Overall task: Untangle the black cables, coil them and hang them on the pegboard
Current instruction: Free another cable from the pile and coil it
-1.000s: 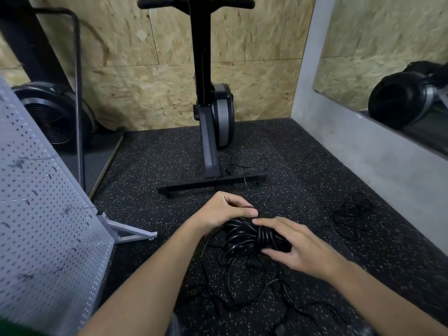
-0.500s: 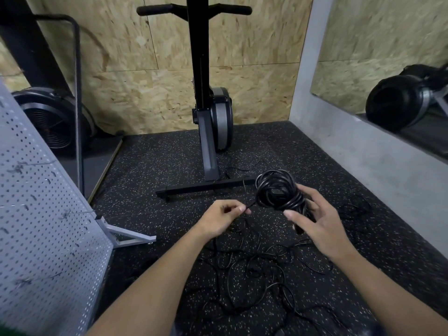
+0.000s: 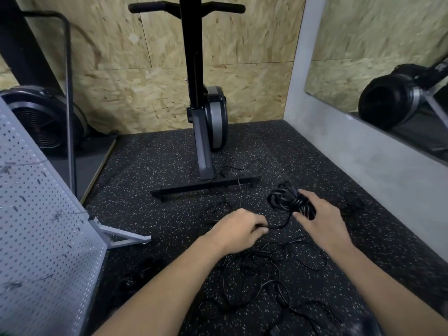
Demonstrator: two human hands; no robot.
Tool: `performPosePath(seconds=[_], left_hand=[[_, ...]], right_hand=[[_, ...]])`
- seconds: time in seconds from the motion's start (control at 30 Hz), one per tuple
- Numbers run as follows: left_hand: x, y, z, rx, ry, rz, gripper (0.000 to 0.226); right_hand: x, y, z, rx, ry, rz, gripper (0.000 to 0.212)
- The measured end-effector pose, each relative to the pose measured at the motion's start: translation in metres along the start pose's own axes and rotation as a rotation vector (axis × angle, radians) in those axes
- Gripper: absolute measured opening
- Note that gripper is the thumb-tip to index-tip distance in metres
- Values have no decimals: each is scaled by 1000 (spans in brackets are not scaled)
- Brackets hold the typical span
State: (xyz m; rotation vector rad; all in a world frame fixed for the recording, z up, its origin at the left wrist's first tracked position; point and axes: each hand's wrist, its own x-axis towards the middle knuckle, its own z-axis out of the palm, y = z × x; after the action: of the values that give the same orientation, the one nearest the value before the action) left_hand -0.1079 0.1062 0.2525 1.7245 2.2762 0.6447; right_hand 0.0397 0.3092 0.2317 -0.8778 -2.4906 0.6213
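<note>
The cables (image 3: 289,202) are coloured black. The floor (image 3: 150,166) is black, flecked with white and tan specks. The pegboard (image 3: 36,226) is finished in pale grey and patterned with rows of small holes. The wall (image 3: 242,88) is mottled with tan wood flakes. The machine (image 3: 191,69) is painted black, its wheel (image 3: 215,117) grey.

Dim, even indoor light with faint, soft shadows. The chipboard wall (image 3: 242,88) reads brightest, while the black floor (image 3: 145,166) swallows detail. Wide-angle distortion bends the edges, and blur smears the pegboard (image 3: 36,238) at the left.
</note>
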Motion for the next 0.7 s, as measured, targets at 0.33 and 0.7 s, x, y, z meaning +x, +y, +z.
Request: performPosePath(seconds=[0.33, 0.7], left_hand=[[7, -15, -14, -143, 424, -128, 20], [-1, -39, -23, -359, 336, -275, 34]], right_hand=[[-14, -17, 1, 10, -515, -344, 75], [-32, -45, -11, -16, -497, -591, 66]])
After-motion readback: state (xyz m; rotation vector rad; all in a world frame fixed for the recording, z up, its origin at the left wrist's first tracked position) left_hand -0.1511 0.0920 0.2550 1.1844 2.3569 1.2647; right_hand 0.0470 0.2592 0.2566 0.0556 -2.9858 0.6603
